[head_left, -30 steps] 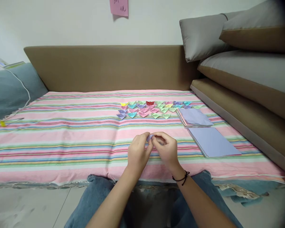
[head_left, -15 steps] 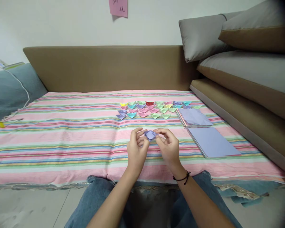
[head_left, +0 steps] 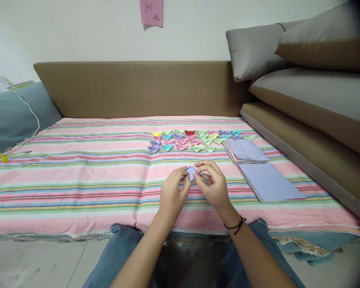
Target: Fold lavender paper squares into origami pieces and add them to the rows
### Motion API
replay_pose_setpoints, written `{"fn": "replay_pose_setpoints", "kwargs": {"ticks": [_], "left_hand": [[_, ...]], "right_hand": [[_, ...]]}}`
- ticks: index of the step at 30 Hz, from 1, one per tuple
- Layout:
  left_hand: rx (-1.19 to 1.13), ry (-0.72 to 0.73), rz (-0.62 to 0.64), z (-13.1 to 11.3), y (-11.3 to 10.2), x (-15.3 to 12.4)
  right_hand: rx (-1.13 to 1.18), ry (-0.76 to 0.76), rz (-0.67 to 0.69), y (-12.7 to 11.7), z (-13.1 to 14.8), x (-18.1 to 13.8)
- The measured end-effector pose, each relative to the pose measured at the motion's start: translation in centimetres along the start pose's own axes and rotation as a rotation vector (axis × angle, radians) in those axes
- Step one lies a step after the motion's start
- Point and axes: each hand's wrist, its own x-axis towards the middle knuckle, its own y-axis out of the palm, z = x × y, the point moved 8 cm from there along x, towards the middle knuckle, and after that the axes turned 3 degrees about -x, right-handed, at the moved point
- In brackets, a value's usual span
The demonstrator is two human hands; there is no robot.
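My left hand (head_left: 173,194) and my right hand (head_left: 213,184) meet above the striped cloth (head_left: 78,176) and pinch a small lilac folded paper piece (head_left: 192,173) between their fingertips. Both hands are closed on it from either side. A black band circles my right wrist. Beyond the hands, several small folded paper shapes (head_left: 186,140) in pink, green, blue, purple, yellow and red lie in rows. To the right lie two stacks of lilac paper sheets, a near one (head_left: 270,183) and a farther one (head_left: 245,150).
The cloth covers a low brown sofa base with a backrest (head_left: 138,86). Grey and brown cushions (head_left: 312,80) are piled at the right. A blue-grey pillow with a white cable (head_left: 15,112) is at the left. A pink note (head_left: 151,12) hangs on the wall. My jeans-clad knees (head_left: 123,256) are at the bottom.
The hands pulled the lilac piece open half a second ago, then closed together on it again. The camera tilted down slightly.
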Motion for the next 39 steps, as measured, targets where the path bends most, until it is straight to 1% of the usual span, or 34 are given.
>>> {"fn": "replay_pose_setpoints", "kwargs": {"ticks": [4, 6, 8, 11, 13, 16, 20, 26, 30, 35, 39], "left_hand": [[0.02, 0.041, -0.015, -0.1, 0.0, -0.1], [0.01, 0.049, -0.019, -0.1, 0.2, -0.1], [-0.006, 0.036, -0.015, -0.1, 0.4, -0.2], [-0.033, -0.022, -0.001, 0.3, 0.8, -0.3], [-0.062, -0.072, 0.017, 0.7, 1.0, -0.4], [-0.105, -0.125, 0.035, 1.1, 1.1, -0.3], [-0.107, -0.129, 0.05, 1.3, 1.0, -0.2], [-0.122, -0.138, 0.072, 1.4, 1.1, -0.4], [-0.228, -0.192, 0.053, 1.5, 1.1, -0.4], [-0.506, -0.316, -0.004, 2.3, 1.4, -0.5], [-0.62, -0.354, -0.027, 3.0, 1.6, -0.5]], "right_hand": [[-0.108, -0.023, 0.064, 0.3, -0.3, 0.0], [-0.176, -0.059, 0.091, 0.5, -0.3, 0.0], [-0.251, -0.109, 0.108, 0.6, -0.2, -0.1], [-0.324, -0.169, 0.156, 1.0, 0.2, -0.3], [-0.34, -0.17, 0.165, 1.1, 0.2, -0.3], [-0.346, -0.138, 0.134, 0.8, 0.1, -0.1], [-0.34, -0.132, 0.123, 0.6, 0.1, 0.0], [-0.321, -0.184, 0.182, 0.8, 0.2, 0.0], [-0.319, -0.179, 0.197, 0.9, -0.1, 0.0], [-0.33, -0.22, 0.183, 0.8, 0.1, -0.2], [-0.38, -0.237, 0.229, 1.4, 0.1, -0.5]]}}
